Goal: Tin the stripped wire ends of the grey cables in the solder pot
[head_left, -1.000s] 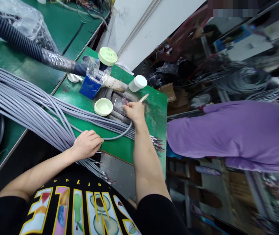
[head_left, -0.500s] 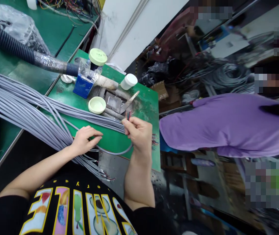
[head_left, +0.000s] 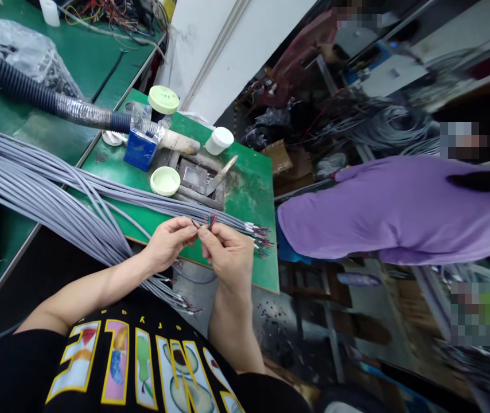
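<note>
My right hand (head_left: 228, 255) is closed on the end of one grey cable, whose thin coloured wire tips (head_left: 210, 221) stick up from my fingers. My left hand (head_left: 170, 241) meets it from the left and pinches the same wire tips. Both hands hover over the front edge of the small green table (head_left: 251, 195). A thick bundle of grey cables (head_left: 34, 183) runs across from the left, and its stripped ends (head_left: 260, 235) lie just right of my hands.
A metal solder pot (head_left: 195, 178) with a stick in it sits mid-table, beside a pale green lid (head_left: 164, 181), a blue box (head_left: 140, 150), a white jar (head_left: 219, 140) and a corrugated hose (head_left: 34, 97). A person in a purple top (head_left: 391, 212) stands right.
My right hand drew the cable end back from the solder pot toward me. My left hand left the bundle and joined it at the wire tips.
</note>
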A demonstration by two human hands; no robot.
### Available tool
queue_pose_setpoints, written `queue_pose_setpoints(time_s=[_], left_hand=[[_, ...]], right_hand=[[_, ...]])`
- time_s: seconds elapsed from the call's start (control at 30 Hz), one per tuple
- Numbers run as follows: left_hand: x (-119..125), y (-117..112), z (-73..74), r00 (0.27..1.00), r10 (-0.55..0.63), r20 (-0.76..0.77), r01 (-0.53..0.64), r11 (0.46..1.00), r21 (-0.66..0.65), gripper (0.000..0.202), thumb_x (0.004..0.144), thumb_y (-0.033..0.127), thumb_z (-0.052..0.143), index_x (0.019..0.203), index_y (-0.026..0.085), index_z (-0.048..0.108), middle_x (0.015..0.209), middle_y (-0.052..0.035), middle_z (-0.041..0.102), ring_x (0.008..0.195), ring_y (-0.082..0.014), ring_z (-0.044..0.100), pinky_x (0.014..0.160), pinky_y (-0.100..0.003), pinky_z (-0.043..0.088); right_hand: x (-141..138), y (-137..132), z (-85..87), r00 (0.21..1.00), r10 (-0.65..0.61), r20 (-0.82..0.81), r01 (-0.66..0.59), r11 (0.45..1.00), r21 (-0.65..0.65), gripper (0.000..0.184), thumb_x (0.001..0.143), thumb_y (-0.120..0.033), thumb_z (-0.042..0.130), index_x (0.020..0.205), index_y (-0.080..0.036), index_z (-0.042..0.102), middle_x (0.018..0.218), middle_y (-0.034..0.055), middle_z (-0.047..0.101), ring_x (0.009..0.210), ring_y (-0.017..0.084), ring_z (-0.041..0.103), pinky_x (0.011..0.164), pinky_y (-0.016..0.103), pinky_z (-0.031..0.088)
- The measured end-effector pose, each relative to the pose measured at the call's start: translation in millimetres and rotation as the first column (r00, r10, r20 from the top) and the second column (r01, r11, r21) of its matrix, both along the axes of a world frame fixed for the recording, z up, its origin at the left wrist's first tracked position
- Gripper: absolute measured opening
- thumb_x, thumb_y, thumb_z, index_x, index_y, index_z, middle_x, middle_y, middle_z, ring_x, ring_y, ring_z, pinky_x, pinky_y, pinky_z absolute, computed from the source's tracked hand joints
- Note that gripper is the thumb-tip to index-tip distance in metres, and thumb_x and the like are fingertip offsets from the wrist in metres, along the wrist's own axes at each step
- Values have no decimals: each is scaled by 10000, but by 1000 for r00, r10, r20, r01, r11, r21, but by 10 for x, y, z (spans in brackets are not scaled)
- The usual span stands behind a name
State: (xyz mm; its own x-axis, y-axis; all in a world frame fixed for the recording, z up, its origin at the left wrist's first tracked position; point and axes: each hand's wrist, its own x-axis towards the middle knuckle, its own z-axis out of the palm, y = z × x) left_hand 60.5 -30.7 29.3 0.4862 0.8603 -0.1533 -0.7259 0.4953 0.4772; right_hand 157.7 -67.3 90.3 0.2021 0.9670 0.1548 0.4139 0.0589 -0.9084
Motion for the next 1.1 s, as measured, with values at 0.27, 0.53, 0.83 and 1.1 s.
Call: queue_pose_setpoints(time_s=[0.27, 0.53, 0.83, 1.1], left_hand=[[-79, 17, 101, 999, 40, -21, -38, 996, 76, 300, 559, 349, 855, 647, 128, 673, 703, 12, 610, 627, -86, 519, 618, -228, 418], [-139, 40, 100, 979, -156, 131, 169, 981, -97, 219, 605, 271, 779, 597, 127, 615, 798, -28, 642, 757, -129, 572, 694, -237, 459], [-80, -113, 23, 958, -271, 94, 268, 962, 45, 442, 628, 485, 796, 891, 139, 715, 757, -40, 663, 532, -107, 542, 498, -236, 409], [-134, -107, 27, 969, -238, -73, 245, 963, 112, 430, 619, 526, 791, 748, 129, 691, 700, -45, 692, 719, -154, 647, 737, -267, 481]], right_hand=[[-9, 2, 11, 999, 39, 0, -39, 999, -24, 267, 796, -310, 588, 565, -178, 571, 399, -72, 430, 351, 60, 352, 392, 202, 308], [7, -196, -112, 965, 248, 85, -241, 967, -86, 316, 863, -327, 524, 600, -179, 617, 426, -48, 467, 389, 79, 412, 429, 219, 348], [-16, -149, -163, 994, 77, 72, -75, 997, -19, 356, 863, -333, 518, 540, -188, 551, 398, -43, 448, 376, 97, 417, 422, 236, 368], [258, -75, 200, 991, -29, 128, 24, 999, 35, 160, 759, -290, 622, 698, -163, 700, 389, -61, 471, 349, 79, 412, 374, 201, 342]])
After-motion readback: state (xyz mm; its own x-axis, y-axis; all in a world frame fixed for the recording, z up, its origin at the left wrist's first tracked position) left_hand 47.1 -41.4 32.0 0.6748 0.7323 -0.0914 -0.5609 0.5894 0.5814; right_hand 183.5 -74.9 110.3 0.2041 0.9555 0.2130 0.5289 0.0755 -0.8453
